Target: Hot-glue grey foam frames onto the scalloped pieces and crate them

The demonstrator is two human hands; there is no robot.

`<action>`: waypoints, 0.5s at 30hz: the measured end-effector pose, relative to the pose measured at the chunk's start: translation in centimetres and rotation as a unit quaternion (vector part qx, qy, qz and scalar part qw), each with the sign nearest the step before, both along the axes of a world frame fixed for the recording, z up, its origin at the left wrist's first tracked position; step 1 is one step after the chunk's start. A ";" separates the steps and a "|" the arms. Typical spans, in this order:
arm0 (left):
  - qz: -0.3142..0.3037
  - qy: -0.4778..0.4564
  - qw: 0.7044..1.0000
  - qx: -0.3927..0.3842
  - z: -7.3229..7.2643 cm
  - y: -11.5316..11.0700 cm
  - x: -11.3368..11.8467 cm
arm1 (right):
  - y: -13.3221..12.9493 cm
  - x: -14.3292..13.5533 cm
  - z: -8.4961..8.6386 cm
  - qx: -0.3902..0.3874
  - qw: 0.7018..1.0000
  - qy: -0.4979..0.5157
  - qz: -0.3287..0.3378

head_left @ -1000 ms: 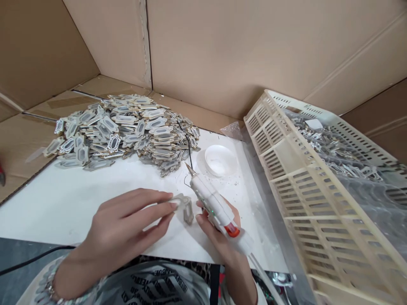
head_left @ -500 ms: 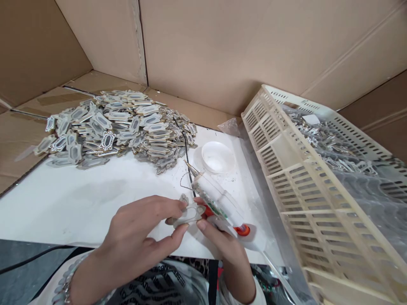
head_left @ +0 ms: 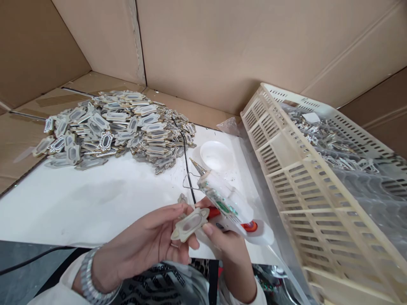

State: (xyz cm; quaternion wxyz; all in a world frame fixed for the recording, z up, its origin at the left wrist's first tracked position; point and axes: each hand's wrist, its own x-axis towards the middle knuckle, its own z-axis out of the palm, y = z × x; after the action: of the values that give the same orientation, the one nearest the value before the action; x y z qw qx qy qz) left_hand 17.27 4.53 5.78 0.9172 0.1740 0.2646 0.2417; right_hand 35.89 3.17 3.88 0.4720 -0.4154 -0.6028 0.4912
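Cardboard walls [head_left: 206, 55] enclose the white tabletop [head_left: 95, 207]. Slatted plastic crate [head_left: 280, 153] at right, silvery metal parts [head_left: 324, 135] inside. Heap of ornate frame plates [head_left: 127, 127] at the back left.

Glue gun [head_left: 227, 201]: gripped by the right hand [head_left: 230, 250], fingers wrapped about its handle, nozzle up and away from the person. Left hand [head_left: 152, 233]: partly curled, fingers behind and beneath one plate. White bowl [head_left: 218, 156] beyond the gun.

Held frame plate [head_left: 190, 224]: above the tabletop's near edge, between the hands, recessed face up, tilted. Right thumb at its right end; contact uncertain. Second plate [head_left: 182, 198] partly hidden behind the left fingers.

Handling judgement: support the plate by its edges, keep the recess level and fingertips off it, keep the nozzle clear of skin.
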 end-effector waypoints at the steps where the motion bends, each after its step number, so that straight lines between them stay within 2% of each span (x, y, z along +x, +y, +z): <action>1: -0.016 -0.022 0.999 -0.039 -0.2 -0.1 0.0 | 0.0 0.0 0.1 -0.012 1.000 0.002 0.003; 4: -0.029 -0.071 0.993 -0.092 -0.8 -0.6 0.1 | -0.1 -0.1 0.3 -0.039 0.999 0.010 0.008; 7: -0.030 -0.104 0.990 -0.092 -1.1 -1.0 0.2 | -0.4 0.1 -0.1 -0.071 0.997 0.023 0.007; 10: -0.005 -0.110 0.992 -0.065 -0.8 -1.1 0.3 | -0.5 0.1 -0.5 -0.094 0.994 0.056 -0.016; 12: 0.022 -0.099 0.994 -0.034 -0.3 -1.0 0.0 | -0.4 0.0 -0.6 -0.077 0.993 0.079 -0.043; 15: 0.092 -0.008 0.995 0.046 0.8 -0.6 -1.2 | 0.0 -0.3 -0.2 -0.031 0.995 0.076 -0.061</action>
State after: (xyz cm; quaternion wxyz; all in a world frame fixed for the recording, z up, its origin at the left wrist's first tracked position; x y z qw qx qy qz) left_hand 16.10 3.95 6.58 0.8843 0.1891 0.2602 0.3383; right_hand 35.64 3.19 3.71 0.5323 -0.4269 -0.5232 0.5105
